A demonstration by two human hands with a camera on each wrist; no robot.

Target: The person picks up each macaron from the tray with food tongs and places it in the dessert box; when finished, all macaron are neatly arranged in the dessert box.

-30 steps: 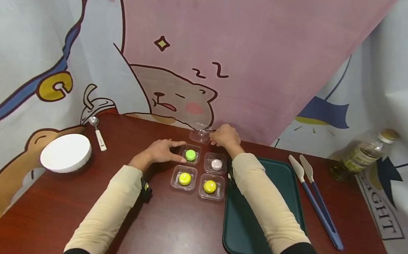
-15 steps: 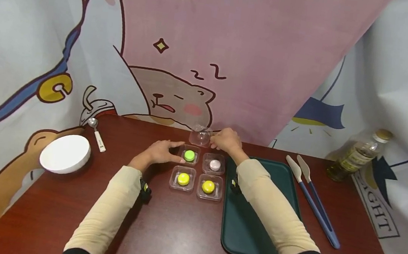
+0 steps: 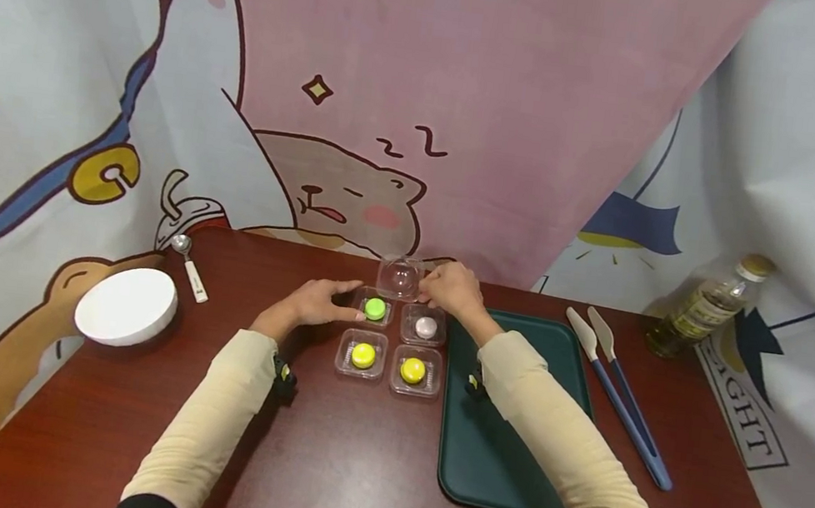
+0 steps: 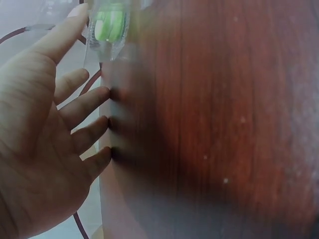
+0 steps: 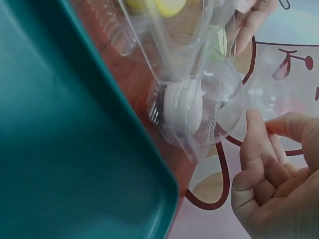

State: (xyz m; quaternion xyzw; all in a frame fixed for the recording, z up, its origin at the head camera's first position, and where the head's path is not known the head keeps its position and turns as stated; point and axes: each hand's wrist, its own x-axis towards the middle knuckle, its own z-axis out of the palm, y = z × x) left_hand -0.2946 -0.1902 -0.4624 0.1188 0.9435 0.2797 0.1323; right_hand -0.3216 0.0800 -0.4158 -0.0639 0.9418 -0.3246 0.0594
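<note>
Near the back of the table stand several small clear plastic boxes, each with a macaron-like round in it. My left hand (image 3: 311,303) is beside the box (image 3: 385,318) with the green round (image 3: 374,309). Its fingers are spread and mostly straight, the thumb at the box's near side. With thumb and forefinger my right hand (image 3: 452,287) pinches the right edge of a clear domed lid (image 3: 400,278), which is tilted up behind the boxes. Below the right hand is the box with the pale pink round (image 3: 425,327). Two yellow rounds (image 3: 363,355) are in the nearer boxes.
A dark green tray (image 3: 502,483) lies under my right forearm, with blue-handled tongs (image 3: 631,414) to its right. An oil bottle (image 3: 703,313) stands at the back right. On the left are a white bowl (image 3: 126,306) and a small scoop (image 3: 194,276). Printed cloth hangs behind.
My right hand has brought the lid down and slightly nearer to the green round's box. The left hand stays beside that box. The head view has shifted a little.
</note>
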